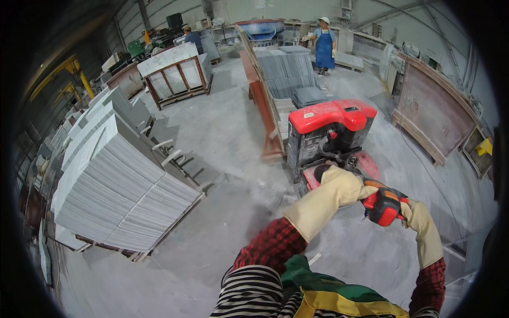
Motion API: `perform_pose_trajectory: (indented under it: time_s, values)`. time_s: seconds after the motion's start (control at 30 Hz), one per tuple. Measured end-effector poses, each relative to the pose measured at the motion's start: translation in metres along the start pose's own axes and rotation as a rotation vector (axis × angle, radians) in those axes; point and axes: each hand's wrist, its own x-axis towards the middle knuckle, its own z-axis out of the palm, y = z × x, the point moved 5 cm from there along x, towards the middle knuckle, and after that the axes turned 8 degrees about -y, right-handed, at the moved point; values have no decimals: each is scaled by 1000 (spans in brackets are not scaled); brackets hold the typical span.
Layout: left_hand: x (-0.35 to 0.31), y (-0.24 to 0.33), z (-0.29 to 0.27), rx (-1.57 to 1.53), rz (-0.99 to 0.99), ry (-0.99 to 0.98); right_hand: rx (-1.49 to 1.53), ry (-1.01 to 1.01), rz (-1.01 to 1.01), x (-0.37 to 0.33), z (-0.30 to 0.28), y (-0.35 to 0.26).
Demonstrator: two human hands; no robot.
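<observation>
While both gloved hands meet at the red-and-black control handle [386, 205], the truck body [330, 135] it belongs to stands just ahead on the floor [228, 222], its red cover uppermost. The fingers of the left hand [342, 185] curl on the handle's left side and those of the right hand [419, 214] on its right; how hard they press, I cannot tell. Close beyond the truck's left side, a long reddish-brown panel [256, 85] blocks the way, with grey slabs [289, 71] standing in rows beside it. To the left, a large load of pale slabs [130, 193] leans on edge on a low base, and farther back a framed rack [177, 79] bears more slabs. On the right, well apart from the truck, stands a broad brownish crate [432, 108]. A person in a blue apron [324, 47] stands beyond the grey slabs; another person [195, 40] is partly hidden behind the rack. The floor is grey, smooth and streaked with pale dust. Around it is a workshop hall with pale walls [305, 10], a blue tub [260, 31] at the back and a yellow steel frame [82, 79] far left.
</observation>
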Motion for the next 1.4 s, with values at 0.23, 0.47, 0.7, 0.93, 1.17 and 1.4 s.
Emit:
perform_pose_trajectory:
  time_s: [0.23, 0.47, 0.7, 0.93, 1.17, 1.4]
  values:
    - [96, 50, 6, -97, -137, -120, -89, -57, -198, 71, -81, 86]
    - [160, 46, -33, -108, -211, 108, -105, -50, -71, 126, -144, 70]
    - [235, 12, -30, -150, -327, 103, -113, -109, -135, 190, -163, 75]
    - [296, -3, -40, -252, -391, 189, -36, -170, -249, 281, -202, 113]
    - [378, 12, -36, -193, -356, 57, -71, -178, -280, 349, -245, 157]
    - [446, 28, -56, -132, -489, -18, -89, -253, -489, 410, -305, 185]
